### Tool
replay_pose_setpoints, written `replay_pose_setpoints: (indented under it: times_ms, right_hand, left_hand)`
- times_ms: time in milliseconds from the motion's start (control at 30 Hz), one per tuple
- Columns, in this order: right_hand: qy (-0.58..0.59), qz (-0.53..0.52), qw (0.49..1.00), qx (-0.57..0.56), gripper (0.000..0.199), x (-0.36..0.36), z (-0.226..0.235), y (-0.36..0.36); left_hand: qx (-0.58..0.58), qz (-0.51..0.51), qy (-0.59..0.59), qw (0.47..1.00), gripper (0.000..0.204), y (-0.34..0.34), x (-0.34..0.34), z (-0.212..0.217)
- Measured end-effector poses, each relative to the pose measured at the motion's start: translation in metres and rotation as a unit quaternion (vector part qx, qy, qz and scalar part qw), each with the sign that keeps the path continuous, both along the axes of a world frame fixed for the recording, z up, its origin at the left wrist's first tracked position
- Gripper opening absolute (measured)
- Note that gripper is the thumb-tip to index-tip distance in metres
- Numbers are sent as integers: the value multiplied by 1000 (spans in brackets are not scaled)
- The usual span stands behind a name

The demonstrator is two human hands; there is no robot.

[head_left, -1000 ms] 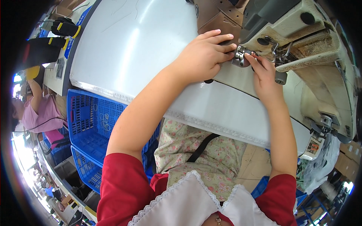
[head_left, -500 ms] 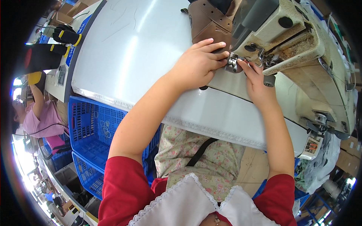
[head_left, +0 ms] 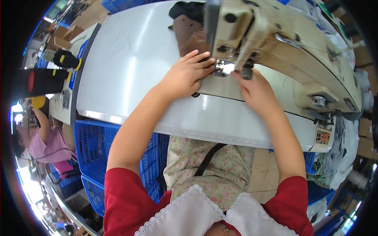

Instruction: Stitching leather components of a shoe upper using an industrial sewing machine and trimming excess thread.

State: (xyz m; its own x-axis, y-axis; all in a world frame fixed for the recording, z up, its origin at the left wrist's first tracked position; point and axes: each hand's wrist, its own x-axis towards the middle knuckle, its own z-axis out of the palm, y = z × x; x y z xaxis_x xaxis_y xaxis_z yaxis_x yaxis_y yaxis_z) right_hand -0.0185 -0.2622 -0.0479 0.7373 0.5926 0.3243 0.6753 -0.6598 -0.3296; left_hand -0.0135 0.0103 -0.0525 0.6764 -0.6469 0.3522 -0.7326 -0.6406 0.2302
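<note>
A brown leather piece point(head_left: 191, 38) with punched holes and a black part at its far end lies on the sewing machine's bed, running up to the presser foot point(head_left: 223, 67). My left hand point(head_left: 184, 76) rests on its near part, fingers stretched out and slightly spread, the tips just left of the foot. On the foot's right side is my right hand point(head_left: 258, 91), a fingertip close to the metal. A dark cylindrical knob point(head_left: 247, 72) hides some of its fingers and the rest are smeared, so its grip is unclear.
The beige sewing machine head point(head_left: 271, 43) arches over the right side of the white table point(head_left: 118, 78). Blue plastic crates point(head_left: 92, 147) stand below the table's left edge. Farther left, a person in pink point(head_left: 47, 145) sits by another bench. Plastic bags point(head_left: 342, 153) hang at the right.
My view has shifted and turned, so the machine, leather and both hands appear farther left. Both hands stay beside the presser foot, the left still flat on the leather.
</note>
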Motion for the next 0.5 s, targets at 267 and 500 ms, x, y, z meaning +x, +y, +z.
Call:
replay_pose_setpoints:
  times_ms: [267,500]
  right_hand:
    - [-320,-391,844,182,24,-62,121,-217]
    - [-54,-554,803,214,59,26,127,-406]
  left_hand:
    - [243,-8,-121,962,51,27,4,40]
    - [321,-8,-193,927,39,15,30,34]
